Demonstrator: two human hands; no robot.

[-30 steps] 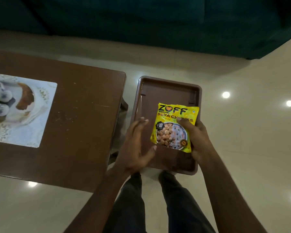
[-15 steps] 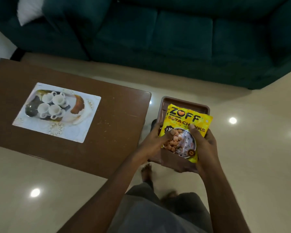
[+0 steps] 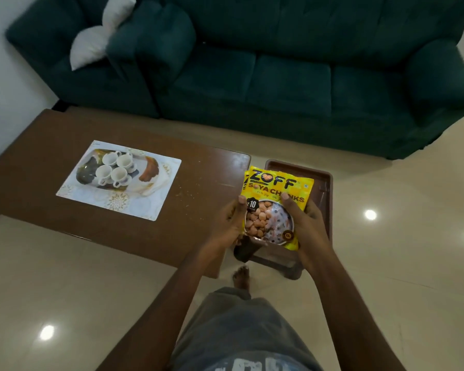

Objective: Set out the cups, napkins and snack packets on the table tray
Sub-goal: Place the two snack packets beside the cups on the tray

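Sofa fuller | left hand now grips snack packet | right hand too

A brown wooden table stood on the pale tiled floor. A placemat printed with white cups lay flat near its middle, with pale specks scattered at the mat's 3 o'clock. A brown tray sat just beside the table's 3 o'clock end.

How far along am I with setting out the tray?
Nothing looks done yet: the visible part of the brown tray shows nothing set on it. In hand: both the left hand and right hand grip the yellow snack packet above it. Left: laying the packet down, plus cups and napkins, no real ones in view.
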